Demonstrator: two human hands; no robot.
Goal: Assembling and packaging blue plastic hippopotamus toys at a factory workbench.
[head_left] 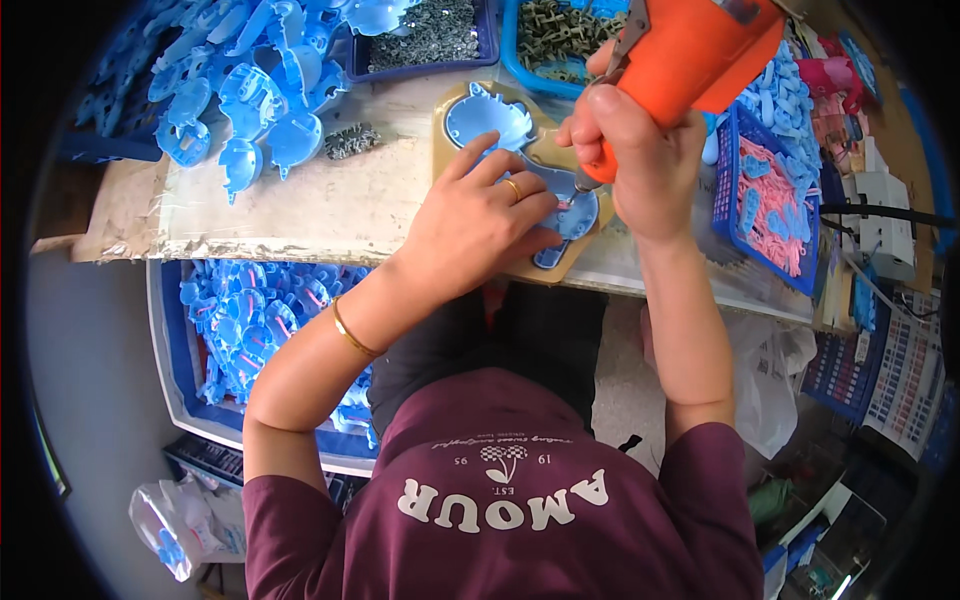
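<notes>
Right grip (640,150) wraps tight round orange power screwdriver (690,60), tip down on blue plastic part (570,210). Left hand (480,215), fingers spread flat, pins part in tan jig (455,100) on table (330,200), prob. to stop it shifting.

We cannot see the driver tip: the right hand (640,150) and left hand (478,222) cover where it meets the blue plastic shell (575,215). The orange power screwdriver (690,50) is cut off at the upper frame edge. Contents of the grey-filled tray (430,35), upper centre, are too small to identify.
</notes>
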